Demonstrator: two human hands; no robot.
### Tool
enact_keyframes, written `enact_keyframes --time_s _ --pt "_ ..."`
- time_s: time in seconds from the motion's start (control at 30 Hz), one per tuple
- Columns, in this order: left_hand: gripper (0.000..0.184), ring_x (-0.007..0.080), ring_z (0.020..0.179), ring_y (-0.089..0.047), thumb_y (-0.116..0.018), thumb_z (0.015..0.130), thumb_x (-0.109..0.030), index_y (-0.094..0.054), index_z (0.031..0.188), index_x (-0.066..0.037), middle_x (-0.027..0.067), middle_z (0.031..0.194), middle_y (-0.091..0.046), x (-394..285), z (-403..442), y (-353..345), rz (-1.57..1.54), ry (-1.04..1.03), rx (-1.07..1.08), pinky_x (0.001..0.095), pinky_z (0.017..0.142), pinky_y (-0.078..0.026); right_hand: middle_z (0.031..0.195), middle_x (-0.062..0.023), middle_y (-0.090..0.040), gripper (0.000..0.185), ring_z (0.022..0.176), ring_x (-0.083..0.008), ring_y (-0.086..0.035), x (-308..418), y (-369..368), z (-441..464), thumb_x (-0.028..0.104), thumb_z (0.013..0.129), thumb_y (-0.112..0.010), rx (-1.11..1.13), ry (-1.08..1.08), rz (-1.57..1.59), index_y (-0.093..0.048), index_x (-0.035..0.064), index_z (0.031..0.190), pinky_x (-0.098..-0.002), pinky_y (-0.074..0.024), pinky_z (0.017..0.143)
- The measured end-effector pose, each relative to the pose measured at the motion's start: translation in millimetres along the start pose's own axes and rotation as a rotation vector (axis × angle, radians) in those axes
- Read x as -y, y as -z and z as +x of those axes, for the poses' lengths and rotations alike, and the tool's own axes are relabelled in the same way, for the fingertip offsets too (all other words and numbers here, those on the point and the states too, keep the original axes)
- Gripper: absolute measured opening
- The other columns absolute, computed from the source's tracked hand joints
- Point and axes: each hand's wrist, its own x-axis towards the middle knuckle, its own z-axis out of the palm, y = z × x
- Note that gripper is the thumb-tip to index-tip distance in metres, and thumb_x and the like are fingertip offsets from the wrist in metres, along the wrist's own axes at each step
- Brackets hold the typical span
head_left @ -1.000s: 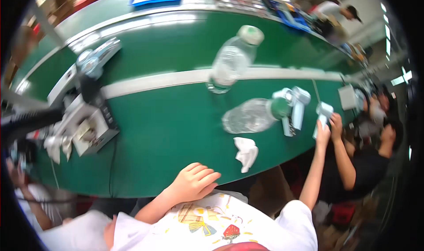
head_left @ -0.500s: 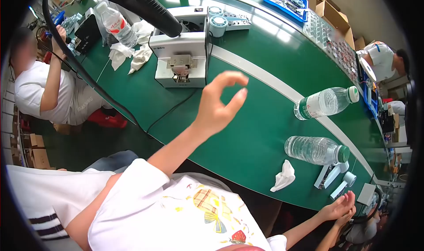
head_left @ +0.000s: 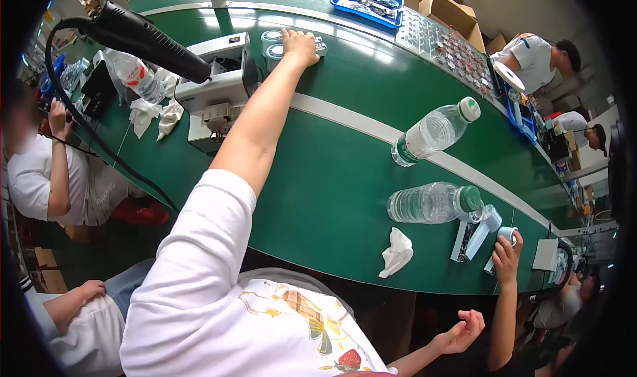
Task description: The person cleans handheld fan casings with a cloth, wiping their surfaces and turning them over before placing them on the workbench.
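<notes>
My left hand [head_left: 300,47] reaches to the far side of the table. Its fingers close over one of the light blue fan-like housings [head_left: 273,51], which have round ends and long flat bodies; the hand covers most of the gripped body. A white machine [head_left: 212,108] stands beside my outstretched left forearm. My right hand [head_left: 462,332] hovers low at the right, in front of the table edge, palm up with loosely curled fingers and nothing visible in it. Nearby, another person's hand [head_left: 507,254] touches a light blue housing [head_left: 506,234]; more such pieces [head_left: 482,232] lie beside it.
Two water bottles, one upright [head_left: 434,133] and one lying or tilted [head_left: 431,203], are mid-table near a white crumpled cloth [head_left: 396,252]. A black corded tool [head_left: 146,42] overhangs the machine. A blue tray [head_left: 368,2] of parts sits far back. A co-worker [head_left: 46,171] sits left.
My left hand has moved from a raised, empty curve above the table to the housings behind the machine. My right hand has parted from the other person's hand, which now touches a housing.
</notes>
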Motion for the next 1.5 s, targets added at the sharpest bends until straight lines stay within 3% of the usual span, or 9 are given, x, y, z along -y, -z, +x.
enact_keyframes --time_s 0.27,0.43,0.7,0.87,1.07,1.2,1.27,1.37,1.5 --pt "0.028 0.0299 0.083 -0.06 -0.066 0.069 -0.03 -0.067 0.088 -0.008 0.0105 0.091 -0.066 0 -9 21 -0.107 -0.215 0.136 0.0533 0.097 -0.03 0.094 -0.0137 -0.056 0.02 0.068 -0.0185 -0.05 11 -28 -2 0.0 0.08 -0.044 0.008 -0.176 0.115 -0.056 -0.0003 0.096 -0.0264 -0.0456 0.064" --pt "0.022 0.0276 0.071 -0.059 -0.067 0.069 -0.026 -0.066 0.082 -0.008 0.0078 0.082 -0.064 -34 -56 89 -0.19 -0.361 0.233 0.0515 0.092 -0.027 0.095 -0.0127 -0.061 0.024 0.075 -0.0236 -0.057 21 -94 9 -0.004 0.071 -0.055 0.444 -0.1 0.225 -0.06 0.0004 0.093 -0.0305 -0.0472 0.07" --pt "0.026 0.0265 0.084 -0.058 -0.072 0.069 -0.031 -0.065 0.081 -0.008 0.0102 0.097 -0.06 -54 -222 132 -0.028 -0.672 0.345 0.0534 0.1 -0.02 0.119 -0.0088 -0.053 0.036 0.103 -0.0254 -0.05 9 -171 -15 -0.001 0.073 -0.063 0.618 -0.047 0.026 -0.059 0.0077 0.108 -0.0332 -0.0419 0.087" --pt "0.04 0.028 0.118 -0.043 -0.072 0.073 -0.034 -0.059 0.101 -0.009 0.0132 0.124 -0.047 -10 -294 135 -0.551 -0.289 -0.156 0.0476 0.102 -0.025 0.112 -0.0082 -0.057 0.031 0.096 -0.0234 -0.054 8 -159 -5 -0.002 0.074 -0.062 0.352 -0.124 -0.071 -0.062 0.0066 0.103 -0.033 -0.0458 0.081" --pt "0.049 0.0299 0.123 -0.041 -0.075 0.07 -0.03 -0.054 0.11 -0.01 0.0121 0.126 -0.046 -3 -354 100 -0.786 -0.011 0.012 0.0426 0.1 -0.033 0.1 -0.0102 -0.061 0.022 0.083 -0.0197 -0.056 -9 -146 -14 0.001 0.079 -0.06 0.449 -0.052 -0.169 -0.064 0.0031 0.101 -0.028 -0.0475 0.069" --pt "0.063 0.0314 0.124 -0.037 -0.076 0.069 -0.03 -0.047 0.121 -0.01 0.0104 0.13 -0.043 -10 -375 87 -0.825 -0.562 -0.174 0.0437 0.101 -0.033 0.086 -0.0113 -0.063 0.018 0.07 -0.0149 -0.056 -5 -139 4 0.006 0.086 -0.057 0.193 -0.964 0.476 -0.063 -0.0017 0.101 -0.022 -0.0453 0.059" --pt "0.065 0.0316 0.124 -0.038 -0.077 0.068 -0.027 -0.046 0.123 -0.01 0.0103 0.13 -0.043 -16 -383 88 -0.914 -0.515 -0.165 0.0437 0.102 -0.033 0.078 -0.0116 -0.063 0.022 0.062 -0.0114 -0.053 15 -149 16 0.011 0.09 -0.053 0.129 -1.012 0.679 -0.062 -0.0049 0.101 -0.0183 -0.0423 0.054" --pt "0.071 0.0321 0.121 -0.042 -0.078 0.066 -0.02 -0.043 0.126 -0.009 0.01 0.131 -0.044 -23 -392 96 -1.125 -0.372 -0.162 0.0437 0.103 -0.033 0.098 -0.0116 -0.062 0.026 0.079 -0.0163 -0.057 56 -181 24 0.015 0.09 -0.051 0.162 -0.857 0.816 -0.06 -0.0029 0.106 -0.0224 -0.0458 0.066" --pt "0.07 0.0334 0.12 -0.043 -0.079 0.063 -0.018 -0.046 0.124 -0.009 0.0101 0.131 -0.045 -31 -388 106 -1.126 -0.123 0.064 0.0443 0.103 -0.033 0.121 -0.0109 -0.054 0.03 0.113 -0.0263 -0.048 96 -241 19 0.016 0.09 -0.048 0.657 0.001 0.497 -0.058 0.004 0.116 -0.042 -0.0346 0.098"
